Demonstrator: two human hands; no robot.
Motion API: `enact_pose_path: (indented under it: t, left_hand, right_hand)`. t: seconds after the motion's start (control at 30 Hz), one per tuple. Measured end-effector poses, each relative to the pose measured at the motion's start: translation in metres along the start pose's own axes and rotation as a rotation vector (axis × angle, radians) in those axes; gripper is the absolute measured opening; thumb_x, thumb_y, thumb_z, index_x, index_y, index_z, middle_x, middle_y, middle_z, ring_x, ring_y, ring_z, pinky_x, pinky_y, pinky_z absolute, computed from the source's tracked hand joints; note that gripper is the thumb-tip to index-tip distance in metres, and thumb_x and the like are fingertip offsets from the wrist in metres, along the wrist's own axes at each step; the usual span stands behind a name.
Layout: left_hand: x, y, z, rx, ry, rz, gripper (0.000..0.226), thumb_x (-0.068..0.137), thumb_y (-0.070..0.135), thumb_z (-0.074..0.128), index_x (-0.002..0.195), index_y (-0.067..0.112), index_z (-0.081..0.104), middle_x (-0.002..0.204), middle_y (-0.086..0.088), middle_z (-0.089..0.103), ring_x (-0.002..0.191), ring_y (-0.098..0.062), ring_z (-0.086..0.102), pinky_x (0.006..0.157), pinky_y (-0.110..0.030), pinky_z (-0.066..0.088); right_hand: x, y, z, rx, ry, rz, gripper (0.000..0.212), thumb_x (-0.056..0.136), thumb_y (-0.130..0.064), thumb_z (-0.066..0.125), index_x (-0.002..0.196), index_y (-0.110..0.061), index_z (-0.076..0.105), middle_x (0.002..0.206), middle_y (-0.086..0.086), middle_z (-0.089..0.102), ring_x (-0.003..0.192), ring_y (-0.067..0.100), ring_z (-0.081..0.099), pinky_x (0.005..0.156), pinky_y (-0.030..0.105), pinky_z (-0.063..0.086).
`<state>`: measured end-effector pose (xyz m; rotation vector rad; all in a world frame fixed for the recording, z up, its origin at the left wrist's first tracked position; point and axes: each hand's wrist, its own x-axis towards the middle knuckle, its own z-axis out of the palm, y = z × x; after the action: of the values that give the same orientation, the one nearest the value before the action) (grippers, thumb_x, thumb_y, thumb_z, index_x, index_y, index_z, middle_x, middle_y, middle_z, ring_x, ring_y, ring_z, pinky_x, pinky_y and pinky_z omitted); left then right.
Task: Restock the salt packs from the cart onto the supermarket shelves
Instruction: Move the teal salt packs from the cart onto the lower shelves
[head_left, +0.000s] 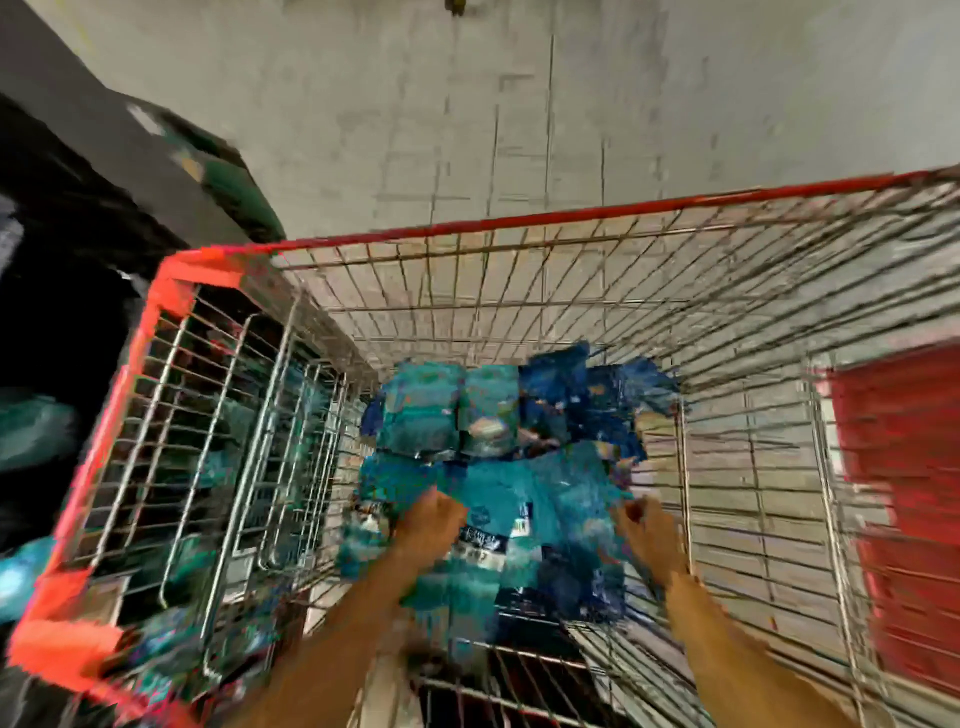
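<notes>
Both my hands reach down into a wire cart (519, 291) with a red rim. Several teal and dark blue salt packs (498, 415) lie heaped on its floor. My left hand (428, 525) is curled against the left edge of a teal salt pack (511, 512) at the near end of the heap. My right hand (649, 535) is curled at that pack's right side. The frame is blurred, so I cannot tell how firm either grip is.
A dark shelf unit (78, 218) with green and teal packs stands to the left of the cart. A red block (904, 499) shows beyond the cart's right wall. Grey tiled floor (571, 104) stretches ahead.
</notes>
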<state>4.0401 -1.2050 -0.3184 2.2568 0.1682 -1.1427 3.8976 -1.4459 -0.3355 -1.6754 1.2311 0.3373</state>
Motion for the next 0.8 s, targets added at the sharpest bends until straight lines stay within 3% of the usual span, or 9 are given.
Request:
enact_pose_path:
  t: [0.03,0.1,0.17,0.27,0.33,0.5,0.63,0.73,0.8]
  left_hand:
    - [0.010,-0.009,0.013,0.059,0.012,-0.022,0.032,0.095,0.020,0.053,0.065,0.026,0.041,0.067,0.011,0.046,0.060,-0.006,0.045,0.055,-0.020,0.036]
    - [0.024,-0.028,0.039,0.080,-0.055,-0.096,0.020,0.093,0.020,0.057,0.075,0.024,0.048,0.076,0.006,0.055,0.069,-0.012,0.054,0.062,-0.027,0.045]
    - [0.037,-0.044,0.064,-0.060,-0.119,-0.148,0.010,0.091,0.010,0.061,0.101,0.012,0.058,0.090,-0.011,0.064,0.080,-0.028,0.063,0.075,-0.043,0.056]
    - [0.050,-0.060,0.093,-0.021,-0.037,-0.131,0.052,0.091,0.017,0.063,0.136,0.001,0.042,0.124,-0.023,0.059,0.111,-0.042,0.059,0.095,-0.050,0.050]
    - [0.055,-0.065,0.104,0.017,0.056,-0.066,0.058,0.088,0.020,0.062,0.140,0.004,0.040,0.134,-0.021,0.053,0.120,-0.041,0.054,0.098,-0.049,0.048]
    - [0.068,-0.073,0.116,0.264,0.189,-0.083,0.105,0.065,0.056,0.080,0.145,0.007,0.035,0.144,-0.018,0.043,0.129,-0.037,0.045,0.102,-0.045,0.045]
    - [0.070,-0.064,0.138,0.490,0.238,-0.188,0.121,0.054,0.080,0.068,0.141,0.002,0.036,0.140,-0.023,0.043,0.125,-0.039,0.045,0.100,-0.048,0.045]
    - [0.081,-0.067,0.147,0.727,0.249,-0.189,0.104,0.072,0.082,0.047,0.139,0.002,0.038,0.140,-0.022,0.045,0.124,-0.038,0.044,0.102,-0.046,0.041]
    - [0.093,-0.078,0.143,0.745,0.227,-0.145,0.090,0.082,0.068,0.051,0.141,0.002,0.034,0.142,-0.022,0.042,0.127,-0.038,0.043,0.105,-0.046,0.041]
  right_hand:
    - [0.007,0.012,0.003,-0.017,-0.036,0.019,0.033,0.092,-0.007,0.065,0.069,-0.018,0.046,0.063,0.002,0.056,0.068,0.028,0.061,0.059,0.038,0.047]
    - [0.029,0.030,0.015,-0.029,-0.051,0.016,0.036,0.083,0.003,0.071,0.069,-0.025,0.055,0.055,-0.008,0.064,0.059,0.008,0.069,0.046,0.022,0.049]
    - [0.051,0.042,0.029,-0.040,-0.050,0.004,0.035,0.074,0.005,0.079,0.074,-0.027,0.065,0.068,-0.011,0.073,0.061,-0.007,0.067,0.049,0.011,0.050]
    - [0.078,0.055,0.044,-0.165,-0.122,0.092,0.049,0.074,-0.014,0.084,0.118,-0.009,0.063,0.116,0.016,0.065,0.109,0.028,0.065,0.093,0.040,0.053]
    - [0.089,0.059,0.053,-0.250,-0.119,0.124,0.060,0.073,-0.020,0.086,0.123,-0.003,0.057,0.124,0.018,0.059,0.118,0.037,0.058,0.098,0.048,0.048]
    - [0.099,0.066,0.063,-0.405,-0.066,0.155,0.077,0.067,-0.042,0.089,0.128,-0.011,0.053,0.133,0.014,0.051,0.124,0.033,0.049,0.102,0.043,0.043]
    - [0.102,0.073,0.059,-0.313,-0.103,0.185,0.062,0.061,-0.047,0.091,0.110,-0.017,0.066,0.111,0.008,0.071,0.102,0.029,0.066,0.089,0.042,0.053]
    - [0.103,0.079,0.061,-0.224,-0.125,0.182,0.058,0.057,-0.043,0.094,0.098,-0.012,0.069,0.094,0.009,0.074,0.087,0.027,0.069,0.080,0.041,0.058]
    - [0.103,0.084,0.064,-0.097,-0.111,0.194,0.054,0.056,-0.030,0.097,0.096,-0.005,0.072,0.085,0.008,0.074,0.077,0.022,0.070,0.070,0.032,0.060]
